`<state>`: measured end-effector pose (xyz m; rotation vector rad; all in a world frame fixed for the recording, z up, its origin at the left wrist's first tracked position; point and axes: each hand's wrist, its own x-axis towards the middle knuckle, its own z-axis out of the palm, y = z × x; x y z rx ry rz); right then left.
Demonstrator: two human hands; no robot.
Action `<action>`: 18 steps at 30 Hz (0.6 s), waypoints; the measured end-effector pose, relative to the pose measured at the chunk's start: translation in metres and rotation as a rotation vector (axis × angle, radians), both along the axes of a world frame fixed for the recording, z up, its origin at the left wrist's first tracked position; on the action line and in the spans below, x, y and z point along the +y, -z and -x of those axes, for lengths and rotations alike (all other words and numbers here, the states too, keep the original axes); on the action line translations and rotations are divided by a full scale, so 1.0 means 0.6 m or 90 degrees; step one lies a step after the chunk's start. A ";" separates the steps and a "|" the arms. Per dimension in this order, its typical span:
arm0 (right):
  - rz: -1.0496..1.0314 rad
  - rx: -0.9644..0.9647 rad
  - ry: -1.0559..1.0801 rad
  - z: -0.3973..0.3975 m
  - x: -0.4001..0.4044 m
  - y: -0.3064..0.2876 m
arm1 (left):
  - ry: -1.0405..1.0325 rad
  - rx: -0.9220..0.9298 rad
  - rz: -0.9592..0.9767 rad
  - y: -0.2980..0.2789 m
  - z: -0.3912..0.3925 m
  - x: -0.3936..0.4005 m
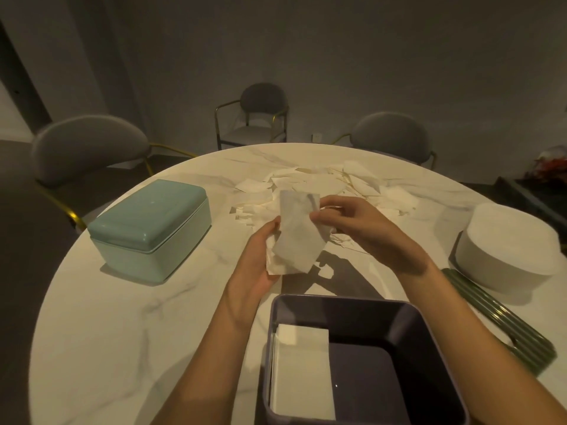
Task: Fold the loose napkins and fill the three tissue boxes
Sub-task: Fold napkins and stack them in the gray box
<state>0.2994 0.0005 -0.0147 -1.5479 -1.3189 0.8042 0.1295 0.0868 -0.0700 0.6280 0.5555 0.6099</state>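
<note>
Scanning from frame left, I pass the closed teal box; at centre my left hand cups the napkin, my right hand pinches its top edge. Corners should align before pressing the crease, then into the purple box below.

White napkin held upright above table; loose napkin pile behind; purple box open, folded stack inside left; teal box and white box lidded

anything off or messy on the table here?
Only the loose napkins strewn in an untidy heap at the table's far side. Folded napkins fill just the left half of the open purple box.
</note>
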 end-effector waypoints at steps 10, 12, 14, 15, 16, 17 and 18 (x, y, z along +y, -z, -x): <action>-0.016 -0.254 0.080 -0.010 0.005 0.026 | 0.057 0.015 -0.036 0.021 -0.009 -0.014; -0.020 -0.262 0.092 -0.013 0.006 0.022 | 0.062 0.024 -0.030 0.024 -0.010 -0.012; -0.025 -0.259 0.079 -0.018 0.004 0.015 | 0.059 0.029 -0.036 0.027 -0.013 -0.010; -0.031 -0.248 0.073 -0.020 0.002 0.011 | 0.059 0.035 -0.039 0.025 -0.012 -0.010; -0.041 -0.229 0.066 -0.023 -0.002 0.005 | 0.069 0.031 -0.047 0.026 -0.012 -0.009; -0.051 -0.203 0.052 -0.027 -0.006 -0.001 | 0.089 0.033 -0.054 0.026 -0.010 -0.010; -0.057 -0.173 0.029 -0.030 -0.011 -0.007 | 0.112 0.043 -0.066 0.029 -0.009 -0.008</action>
